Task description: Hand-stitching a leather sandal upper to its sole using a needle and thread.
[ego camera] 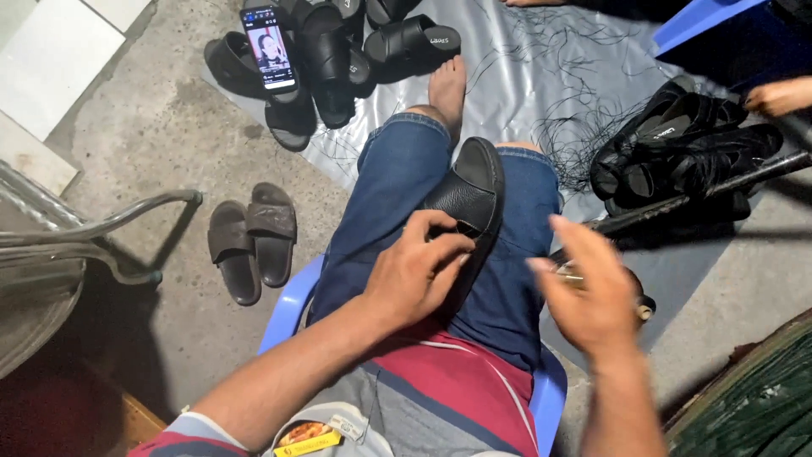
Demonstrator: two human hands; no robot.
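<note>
A: Where is the black slide sandal (470,196)?
B: On the lap, across the blue jeans (397,182). The left hand (412,275) holds its near edge, fingers curled and pressed on the strap.
A: And the right hand (592,292)?
B: Just right of the sandal, blurred; fingers look pinched on a small metal tool (568,272), though I cannot tell how.
A: Around it?
B: Left of the sandal, a brown pair (252,239) on the concrete. Beyond it, a phone (269,46) on a sandal pile (338,51); right, another pile (681,148) and loose threads (575,127).

Black sandal (468,196); blue jeans (397,182); blue stool (288,305).
</note>
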